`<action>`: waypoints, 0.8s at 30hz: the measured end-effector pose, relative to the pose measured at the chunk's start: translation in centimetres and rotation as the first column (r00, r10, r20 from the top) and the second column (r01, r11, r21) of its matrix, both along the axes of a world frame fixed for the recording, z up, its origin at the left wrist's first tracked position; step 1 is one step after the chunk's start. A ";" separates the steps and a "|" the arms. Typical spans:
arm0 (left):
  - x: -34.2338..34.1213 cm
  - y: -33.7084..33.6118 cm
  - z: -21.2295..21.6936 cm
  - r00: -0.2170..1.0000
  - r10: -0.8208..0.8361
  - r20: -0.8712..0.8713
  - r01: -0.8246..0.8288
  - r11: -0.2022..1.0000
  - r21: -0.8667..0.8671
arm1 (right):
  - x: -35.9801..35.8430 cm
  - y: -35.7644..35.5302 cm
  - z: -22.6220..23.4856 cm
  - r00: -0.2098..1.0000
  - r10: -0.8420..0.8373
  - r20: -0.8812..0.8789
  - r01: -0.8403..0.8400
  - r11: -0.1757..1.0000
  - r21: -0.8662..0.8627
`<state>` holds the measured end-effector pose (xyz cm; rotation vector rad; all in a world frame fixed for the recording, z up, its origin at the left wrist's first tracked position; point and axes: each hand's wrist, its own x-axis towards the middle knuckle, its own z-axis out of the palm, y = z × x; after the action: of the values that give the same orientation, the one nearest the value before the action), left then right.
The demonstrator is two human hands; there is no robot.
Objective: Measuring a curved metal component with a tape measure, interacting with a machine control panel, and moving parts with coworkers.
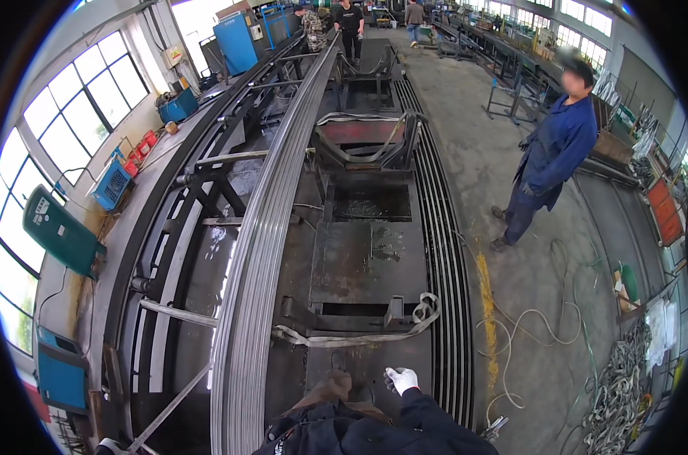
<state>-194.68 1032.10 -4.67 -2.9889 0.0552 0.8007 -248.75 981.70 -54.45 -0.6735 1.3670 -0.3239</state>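
My right hand, in a white glove below a dark sleeve, is in front of my body over the dark metal deck. Its fingers are curled in, and what they hold, if anything, is too small to make out. Ahead of it a pale lifting strap lies across the deck, coiled at its right end. Left of me runs a long bundle of grey metal bars. Several dark bars lie lengthwise to the right of the deck. No part of my left hand can be made out.
A person in blue workwear stands on the right, beyond a yellow floor line. Loose hoses trail over the floor there. More people are at the far end. A slanted bar reaches the bundle from the left.
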 end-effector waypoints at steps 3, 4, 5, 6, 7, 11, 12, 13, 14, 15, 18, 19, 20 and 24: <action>4.3 -2.5 -0.2 1.000 0.008 0.003 -0.007 0.988 -0.151 | 0.2 -2.9 -0.9 1.000 -0.007 0.010 0.007 1.000 0.010; 5.8 -3.3 -0.1 1.000 0.010 -0.003 -0.010 0.980 -0.200 | 0.7 -3.5 0.2 0.999 0.009 -0.051 -0.011 1.000 -0.025; 7.4 -4.7 -0.6 1.000 0.007 -0.007 -0.008 0.966 -0.257 | 1.3 -4.5 1.2 0.994 0.023 -0.111 -0.029 0.998 -0.059; 9.5 -6.6 -1.7 1.000 -0.007 -0.024 -0.001 0.948 -0.320 | 1.4 -5.7 1.7 0.992 0.019 -0.121 -0.029 0.997 -0.078; 11.5 -7.9 -2.9 0.999 -0.016 -0.049 -0.003 0.931 -0.365 | 2.4 -6.3 4.0 0.987 0.030 -0.159 -0.055 0.986 -0.159; 19.1 -19.2 -13.8 0.974 -0.212 -0.079 0.128 0.805 -0.579 | 4.3 -11.7 5.7 0.970 0.070 -0.234 -0.130 0.959 -0.251; 20.0 -21.3 -16.1 0.970 -0.234 -0.059 0.146 0.763 -0.629 | 5.5 -13.0 6.9 0.986 0.055 -0.159 -0.086 0.977 -0.196; 18.6 -26.9 -16.2 0.952 -0.261 -0.159 0.089 0.735 -0.672 | 6.0 -14.6 7.2 0.990 0.034 -0.135 -0.063 0.974 -0.217; 18.0 -30.9 -17.3 0.937 -0.312 -0.156 0.111 0.691 -0.714 | 6.4 -14.9 7.9 0.994 -0.010 -0.110 -0.008 0.985 -0.171; 19.8 -33.1 -20.6 0.946 -0.324 0.004 0.223 0.640 -0.735 | 6.7 -15.8 8.1 0.990 0.023 -0.138 -0.048 0.981 -0.187; 13.4 -48.4 -18.1 0.887 -0.438 -0.142 0.130 0.534 -0.835 | 6.6 -17.4 9.8 0.988 -0.040 -0.151 0.011 0.982 -0.188; 12.6 -52.6 -18.1 0.860 -0.474 -0.189 0.087 0.501 -0.861 | 6.0 -17.6 9.6 0.986 -0.066 -0.155 0.038 0.983 -0.178; 12.6 -56.5 -18.9 0.848 -0.501 -0.172 0.093 0.461 -0.882 | 5.1 -17.8 8.4 0.976 -0.108 -0.188 0.070 0.978 -0.197; 12.1 -71.3 -21.1 0.789 -0.563 -0.246 -0.023 0.374 -0.927 | 2.6 -19.4 7.6 0.946 -0.238 -0.222 0.199 0.963 -0.183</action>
<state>-182.55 960.80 -25.77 -3.1837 1.4914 2.0865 -246.19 962.34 -46.83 -0.7108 1.6680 -0.5475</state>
